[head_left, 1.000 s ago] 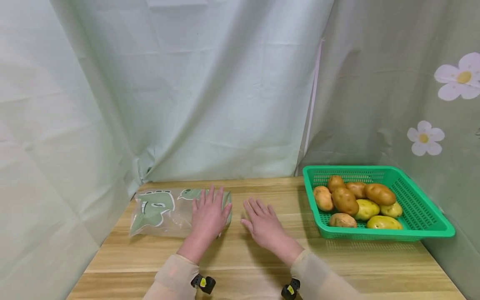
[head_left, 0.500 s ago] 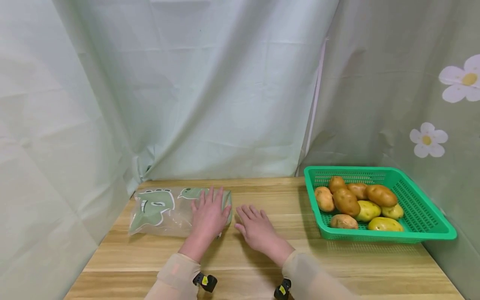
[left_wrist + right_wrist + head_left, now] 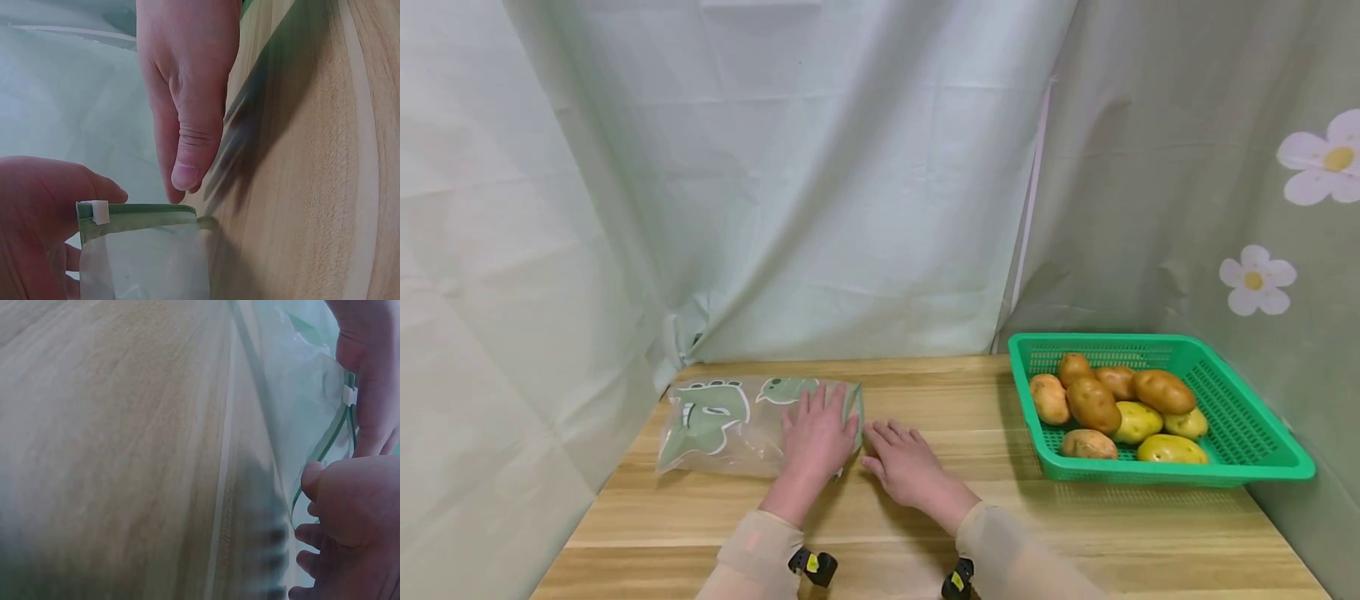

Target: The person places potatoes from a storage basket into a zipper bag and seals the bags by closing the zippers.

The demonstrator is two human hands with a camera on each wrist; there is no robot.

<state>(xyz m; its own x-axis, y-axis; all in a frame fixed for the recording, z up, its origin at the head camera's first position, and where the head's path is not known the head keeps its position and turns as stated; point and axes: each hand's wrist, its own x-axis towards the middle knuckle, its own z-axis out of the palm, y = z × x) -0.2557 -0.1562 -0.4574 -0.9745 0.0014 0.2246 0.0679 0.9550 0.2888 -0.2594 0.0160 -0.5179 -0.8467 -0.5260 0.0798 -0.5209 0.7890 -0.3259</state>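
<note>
A clear plastic zip bag (image 3: 722,423) printed with a green dinosaur lies flat on the wooden table (image 3: 925,517) at the left. My left hand (image 3: 817,435) rests flat on its right end with straight fingers. My right hand (image 3: 901,463) lies beside it on the table, fingers straight, its fingertips at the bag's right edge. In the left wrist view the bag's green zip strip with a white slider (image 3: 100,212) sits by my left hand (image 3: 37,219), and my right hand (image 3: 187,94) comes in from above. In the right wrist view the slider (image 3: 349,395) lies next to my left hand (image 3: 369,375).
A green plastic basket (image 3: 1240,437) with several potatoes (image 3: 1093,404) stands at the right of the table. Pale green curtains close in the back and both sides. Bare wood shows between the hands and the basket.
My right hand has slid left across the table until its fingertips reach the bag's right edge. My left hand stays on the bag.
</note>
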